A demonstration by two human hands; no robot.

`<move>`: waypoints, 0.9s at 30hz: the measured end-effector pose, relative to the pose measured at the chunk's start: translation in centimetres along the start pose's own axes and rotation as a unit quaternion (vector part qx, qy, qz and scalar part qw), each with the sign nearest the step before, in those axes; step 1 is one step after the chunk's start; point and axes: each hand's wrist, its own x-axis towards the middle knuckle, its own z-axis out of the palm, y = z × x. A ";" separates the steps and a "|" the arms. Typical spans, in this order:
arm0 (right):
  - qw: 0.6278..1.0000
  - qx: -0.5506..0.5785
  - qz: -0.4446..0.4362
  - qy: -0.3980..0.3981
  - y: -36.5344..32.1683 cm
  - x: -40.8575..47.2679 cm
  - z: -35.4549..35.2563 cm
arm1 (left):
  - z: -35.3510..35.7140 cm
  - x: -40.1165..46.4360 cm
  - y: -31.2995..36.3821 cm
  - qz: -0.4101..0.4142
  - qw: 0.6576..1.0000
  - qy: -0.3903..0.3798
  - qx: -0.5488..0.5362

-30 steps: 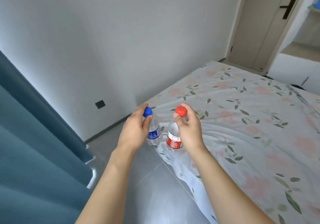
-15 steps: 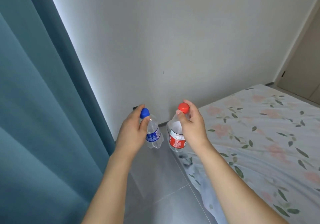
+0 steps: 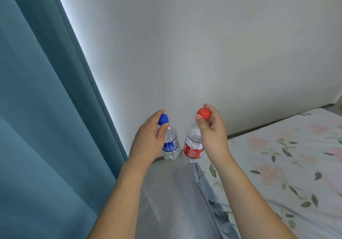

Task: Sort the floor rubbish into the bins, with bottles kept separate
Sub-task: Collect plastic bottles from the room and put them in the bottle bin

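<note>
Left hand (image 3: 148, 142) and right hand (image 3: 212, 133) hold bottles over grey floor (image 3: 166, 192) by curtain (image 3: 46, 127).

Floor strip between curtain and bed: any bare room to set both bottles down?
Yes. Bare grey floor runs between the curtain and the bed, up to the wall. It narrows there, under the blue-capped bottle and red-capped bottle. No bin shows.
</note>
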 end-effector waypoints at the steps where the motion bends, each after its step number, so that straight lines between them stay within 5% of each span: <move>1: 1.000 0.003 0.002 -0.004 0.1 1.8 0.6 | 0.0 1.9 -0.2 -0.002 1.000 -0.003 0.006; 17: 0.999 -0.016 0.000 -0.047 3.8 23.1 10.6 | 1.3 23.8 -7.1 -0.026 0.999 0.025 0.002; 27: 0.999 -0.017 -0.015 0.026 5.8 37.7 14.7 | 3.7 41.6 -11.6 0.038 0.998 -0.028 -0.040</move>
